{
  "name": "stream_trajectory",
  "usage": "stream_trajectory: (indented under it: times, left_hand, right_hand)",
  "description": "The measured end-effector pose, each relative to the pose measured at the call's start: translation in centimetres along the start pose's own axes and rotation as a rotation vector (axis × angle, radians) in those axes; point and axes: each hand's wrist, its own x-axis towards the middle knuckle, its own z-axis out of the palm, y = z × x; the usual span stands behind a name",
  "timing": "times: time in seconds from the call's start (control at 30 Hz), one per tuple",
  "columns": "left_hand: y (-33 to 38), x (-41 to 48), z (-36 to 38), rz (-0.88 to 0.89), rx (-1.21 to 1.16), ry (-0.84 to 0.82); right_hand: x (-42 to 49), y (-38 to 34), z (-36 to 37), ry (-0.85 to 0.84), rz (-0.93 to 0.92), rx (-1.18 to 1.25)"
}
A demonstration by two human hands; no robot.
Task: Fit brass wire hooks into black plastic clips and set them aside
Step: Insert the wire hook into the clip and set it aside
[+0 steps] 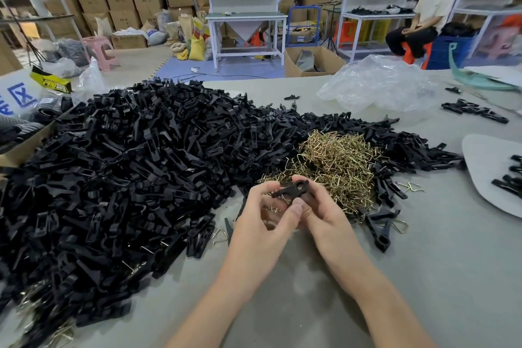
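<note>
We've got one black clip (291,190) up off the table (299,291) btw both hands, just in front of the brass hook pile (336,164). Left hand (262,217) pinches the clip's thin tail end, fingers curled. Right hand (322,209) pinches the rounded head end w/ the hole, forefinger hooked over the top. Clip lies roughly level, tail to our left, head tilted a bit up to the right, so it spans the gap btw the two grips w/ its middle bare. Whether a hook is in it yet we can't tell: any wire there is hidden by fingers or lost against the loose brass behind. Step in hand, as we judge it, is seating a hook. To do it well: keep the left pinch firm so the clip doesn't twist, keep fingertips off the hole, feed the wire end straight in, push till it seats. No forcing at an angle, or the thin wire prob. bends. Big heap of black clips (127,167) sits to our left, touching the hook pile. Done pcs look set aside far right: a row (474,111) and a few on a grey board (485,167).
</note>
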Motion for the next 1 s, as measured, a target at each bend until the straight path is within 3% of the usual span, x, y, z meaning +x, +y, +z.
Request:
stream_trajectory:
  times: [0.37,0.63,0.83,1.0]
  left_hand:
    - [-0.9,-0.2,0.0,0.222,0.572,0.114]
    - [0.0,-0.5,0.8,0.339,0.718,0.265]
    - [2.9,1.7,6.3,0.453,0.804,0.259]
    - [5.6,4.3,16.6,0.511,0.767,0.037]
  right_hand:
    - [0.1,-0.4,0.1,0.033,0.044,0.061]
    - [-0.5,-0.9,0.6,0.135,0.012,-0.051]
    - [-0.5,-3.1,-2.3,0.386,-0.056,0.047]
    - [-1.4,-6.6,-9.7,0.716,-0.058,0.087]
